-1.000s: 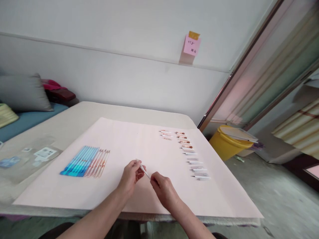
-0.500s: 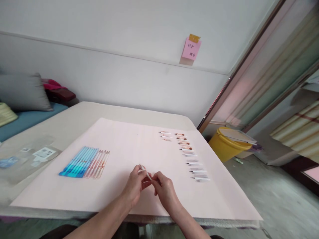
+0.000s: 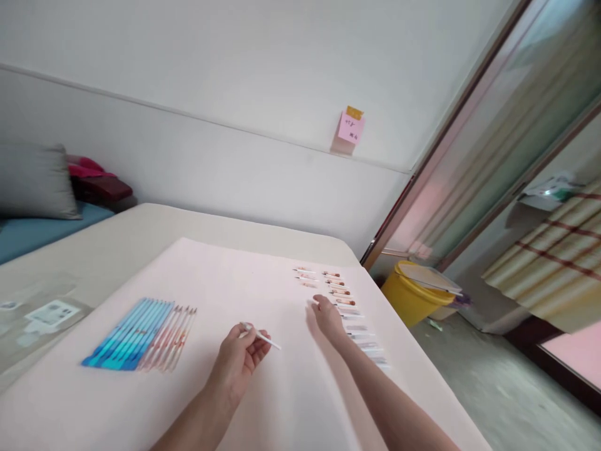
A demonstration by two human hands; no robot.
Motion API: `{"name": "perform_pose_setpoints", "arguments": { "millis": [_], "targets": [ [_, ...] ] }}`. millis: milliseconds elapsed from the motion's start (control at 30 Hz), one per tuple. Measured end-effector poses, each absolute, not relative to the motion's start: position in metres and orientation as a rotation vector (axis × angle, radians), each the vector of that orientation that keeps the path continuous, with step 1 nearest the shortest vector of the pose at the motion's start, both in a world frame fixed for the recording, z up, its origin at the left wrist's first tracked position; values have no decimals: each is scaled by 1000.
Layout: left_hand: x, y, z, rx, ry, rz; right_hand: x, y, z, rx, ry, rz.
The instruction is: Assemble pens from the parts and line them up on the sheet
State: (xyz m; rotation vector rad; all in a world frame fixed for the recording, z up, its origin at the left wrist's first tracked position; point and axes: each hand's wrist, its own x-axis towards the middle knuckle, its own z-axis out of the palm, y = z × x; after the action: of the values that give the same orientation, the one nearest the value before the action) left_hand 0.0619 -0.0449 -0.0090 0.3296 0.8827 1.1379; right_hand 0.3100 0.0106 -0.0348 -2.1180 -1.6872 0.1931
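Observation:
My left hand (image 3: pixel 239 360) is closed on a thin white pen refill (image 3: pixel 263 338), held just above the pale pink sheet (image 3: pixel 225 275) that covers the table. My right hand (image 3: pixel 327 318) reaches forward to the small pen parts (image 3: pixel 342 300) laid out in rows at the sheet's right side. Its fingers are curled, and whatever they pinch is hidden. A neat row of blue and clear pen barrels (image 3: pixel 138 326) lies to the left of my left hand.
A clear plastic bag with labels (image 3: pixel 42 313) lies on the beige table at far left. Grey and red cushions (image 3: pixel 42 181) rest behind the table. A yellow bucket (image 3: pixel 416 297) stands on the floor to the right. A pink note (image 3: pixel 350 127) sticks on the wall.
My hands have come apart. The right hand let go of the refill and moved forward right to the rows of small parts. The left hand keeps the refill. The camera tilted.

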Motion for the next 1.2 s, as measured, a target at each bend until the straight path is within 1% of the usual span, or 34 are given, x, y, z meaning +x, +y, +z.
{"name": "perform_pose_setpoints", "arguments": {
  "millis": [167, 367, 533, 700, 800, 933, 1200],
  "targets": [
    [56, -34, -10, 278, 868, 1145, 330, 73, -55, -2249, -1709, 102],
    [54, -23, -7, 212, 850, 1159, 323, 84, -71, -2340, -1761, -5],
    [58, -22, -6, 194, 857, 1155, 309, 56, -68, -2315, -1867, -32],
    [56, -26, -10, 213, 881, 1203, 286, 0, -49, -2212, -1941, 53],
    [51, -27, -10, 218, 902, 1256, 265, -44, -32, -2043, -1990, 100],
    [47, -28, -8, 235, 915, 1327, 239, -88, -17, -1710, -1942, 221],
    [61, -49, -15, 371, 941, 1291, 221, -105, -30, -1602, -1912, 304]
  ]
}}
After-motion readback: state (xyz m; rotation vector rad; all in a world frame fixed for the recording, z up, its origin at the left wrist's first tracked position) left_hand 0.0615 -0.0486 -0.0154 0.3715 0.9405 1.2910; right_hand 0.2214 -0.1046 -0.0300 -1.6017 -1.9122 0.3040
